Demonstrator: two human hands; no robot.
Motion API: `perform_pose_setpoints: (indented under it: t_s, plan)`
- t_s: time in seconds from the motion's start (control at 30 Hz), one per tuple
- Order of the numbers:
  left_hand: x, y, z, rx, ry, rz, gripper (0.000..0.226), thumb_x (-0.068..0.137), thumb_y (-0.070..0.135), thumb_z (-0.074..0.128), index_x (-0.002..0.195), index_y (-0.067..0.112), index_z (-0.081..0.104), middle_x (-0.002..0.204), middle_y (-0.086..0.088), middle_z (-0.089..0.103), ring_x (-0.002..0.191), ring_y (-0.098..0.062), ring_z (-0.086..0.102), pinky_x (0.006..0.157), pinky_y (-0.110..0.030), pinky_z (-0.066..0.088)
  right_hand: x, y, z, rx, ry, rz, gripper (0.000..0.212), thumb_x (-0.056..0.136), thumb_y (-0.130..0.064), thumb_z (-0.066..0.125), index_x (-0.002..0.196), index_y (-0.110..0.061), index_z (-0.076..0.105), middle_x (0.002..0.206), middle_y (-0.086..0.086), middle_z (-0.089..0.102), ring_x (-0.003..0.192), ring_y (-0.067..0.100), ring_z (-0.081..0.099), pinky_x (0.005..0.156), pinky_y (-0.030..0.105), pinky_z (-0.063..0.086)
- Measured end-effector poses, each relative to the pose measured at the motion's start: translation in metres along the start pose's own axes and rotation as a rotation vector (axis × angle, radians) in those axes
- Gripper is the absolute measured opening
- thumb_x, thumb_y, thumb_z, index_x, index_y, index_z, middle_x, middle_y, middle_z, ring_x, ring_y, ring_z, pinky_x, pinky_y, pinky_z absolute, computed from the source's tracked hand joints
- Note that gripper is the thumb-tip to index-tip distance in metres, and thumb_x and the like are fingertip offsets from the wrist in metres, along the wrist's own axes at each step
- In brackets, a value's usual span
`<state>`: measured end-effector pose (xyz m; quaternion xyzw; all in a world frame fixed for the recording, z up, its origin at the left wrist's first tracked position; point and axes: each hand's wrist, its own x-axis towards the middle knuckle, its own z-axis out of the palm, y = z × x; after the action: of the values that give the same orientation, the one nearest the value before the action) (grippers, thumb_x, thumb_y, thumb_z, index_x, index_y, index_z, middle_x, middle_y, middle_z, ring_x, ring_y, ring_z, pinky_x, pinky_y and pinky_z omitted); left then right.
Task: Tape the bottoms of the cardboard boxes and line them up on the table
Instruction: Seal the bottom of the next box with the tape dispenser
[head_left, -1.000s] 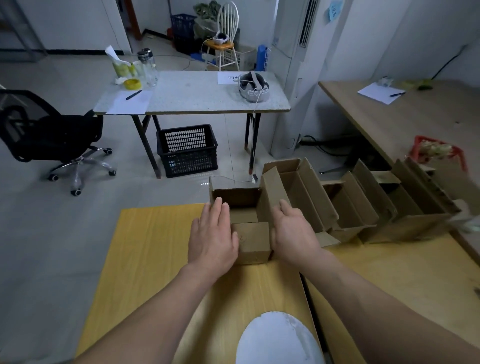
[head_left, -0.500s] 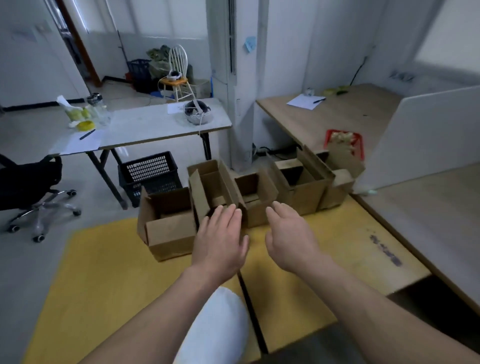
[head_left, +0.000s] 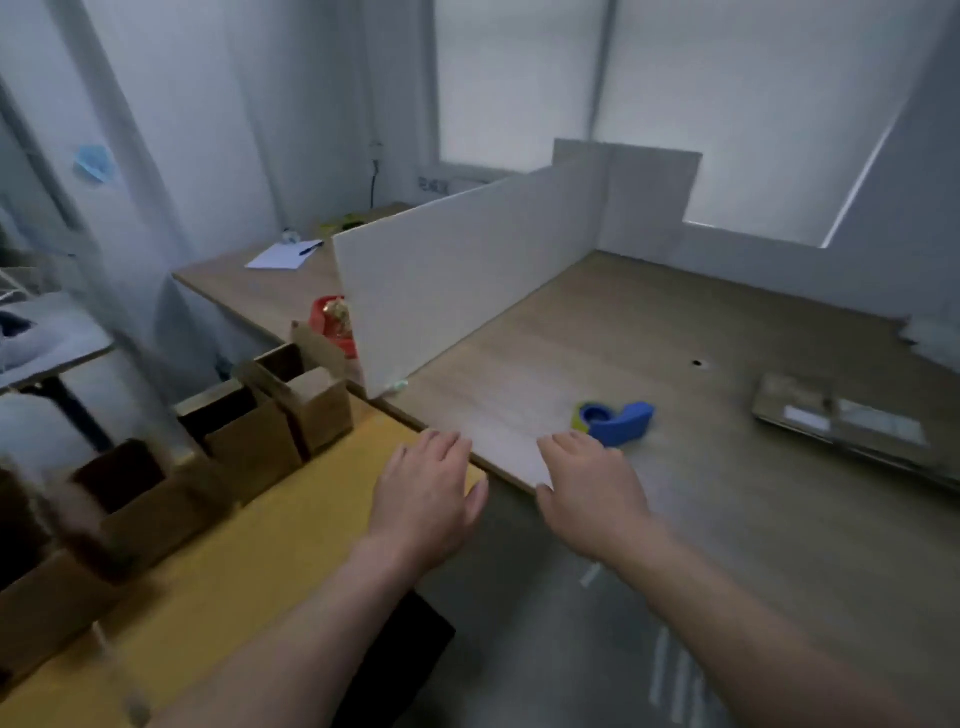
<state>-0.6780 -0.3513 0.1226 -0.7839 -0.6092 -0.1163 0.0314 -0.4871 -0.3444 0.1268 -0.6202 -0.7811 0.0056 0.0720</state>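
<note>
Loosely spread left hand (head_left: 423, 499), right hand (head_left: 587, 499) near tape dispenser (head_left: 619, 420).

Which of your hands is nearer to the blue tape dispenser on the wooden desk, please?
Right. The right hand hovers just on the near side of the blue tape dispenser, fingers pointing toward it; the left hand is farther to its left, above the yellow table.

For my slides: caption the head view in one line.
Left hand and right hand hover open near a blue tape dispenser on the desk, cardboard boxes lined up on the yellow table.
</note>
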Motion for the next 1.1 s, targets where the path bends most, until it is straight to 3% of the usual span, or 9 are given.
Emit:
perform_pose_setpoints:
  t_s: [0.13,0.3,0.47,0.63,0.73,0.83,0.97,1.1]
  plan:
    - [0.055,0.065,0.026,-0.039,-0.047,0.184,0.055,0.083,0.054,0.034,0.104,0.017,0.069,0.108,0.0,0.069,0.101,-0.024,0.064,0.08,-0.039,0.051,-0.013,0.076,-0.005,-0.023,-0.04,0.21,0.031,0.09,-0.034,0.051,0.117,-0.02,0.052,0.122,0.001,0.056,0.118,0.026,0.05,0.088,0.038,0.042]
    - [0.121,0.132,0.064,-0.065,-0.13,0.377,0.064,0.084,0.059,0.021,0.106,0.02,0.067,0.109,0.003,0.067,0.106,-0.022,0.059,0.087,-0.037,0.046,-0.015,0.148,-0.009,-0.032,-0.089,0.42,0.03,0.095,-0.036,0.047,0.12,-0.022,0.055,0.127,0.001,0.056,0.12,0.023,0.049,0.095,0.038,0.043]
    - [0.185,0.177,0.086,-0.1,-0.166,0.545,0.046,0.094,0.057,0.042,0.107,0.02,0.067,0.109,0.002,0.068,0.108,-0.022,0.059,0.084,-0.036,0.044,-0.005,0.201,-0.005,0.025,-0.082,0.594,0.033,0.096,-0.033,0.048,0.125,-0.019,0.056,0.129,0.002,0.058,0.117,0.022,0.052,0.099,0.036,0.043]
    - [0.233,0.218,0.111,-0.105,-0.212,0.699,0.055,0.094,0.061,0.031,0.111,0.022,0.065,0.113,0.003,0.066,0.11,-0.02,0.058,0.084,-0.035,0.044,-0.004,0.239,-0.004,0.071,-0.07,0.766,0.038,0.096,-0.034,0.05,0.13,-0.019,0.055,0.134,0.003,0.056,0.121,0.024,0.052,0.099,0.035,0.043]
    - [0.254,0.243,0.124,-0.142,-0.235,0.751,0.058,0.091,0.062,0.028,0.107,0.022,0.065,0.11,0.002,0.067,0.107,-0.022,0.059,0.083,-0.035,0.046,-0.005,0.265,-0.004,0.039,-0.087,0.823,0.04,0.096,-0.037,0.048,0.133,-0.023,0.052,0.137,0.001,0.055,0.12,0.025,0.053,0.096,0.036,0.042]
    - [0.274,0.271,0.137,-0.169,-0.249,0.782,0.074,0.082,0.065,0.014,0.11,0.022,0.067,0.111,0.002,0.068,0.105,-0.021,0.06,0.085,-0.036,0.048,-0.002,0.3,0.0,0.075,-0.083,0.87,0.046,0.097,-0.038,0.048,0.141,-0.023,0.049,0.144,0.0,0.051,0.127,0.023,0.05,0.103,0.036,0.042]
    - [0.306,0.311,0.163,-0.142,-0.251,0.773,0.062,0.09,0.061,0.026,0.117,0.022,0.065,0.118,0.003,0.066,0.109,-0.019,0.059,0.088,-0.034,0.047,0.007,0.363,0.019,0.108,-0.099,0.88,0.05,0.095,-0.041,0.046,0.142,-0.023,0.047,0.147,-0.001,0.048,0.13,0.022,0.049,0.105,0.038,0.043]
    - [0.342,0.362,0.2,-0.117,-0.286,0.719,0.071,0.082,0.063,0.019,0.112,0.021,0.068,0.113,0.004,0.068,0.103,-0.019,0.063,0.08,-0.035,0.052,0.016,0.44,0.042,0.173,-0.098,0.892,0.046,0.095,-0.04,0.046,0.138,-0.025,0.05,0.144,-0.001,0.047,0.128,0.021,0.049,0.1,0.037,0.046]
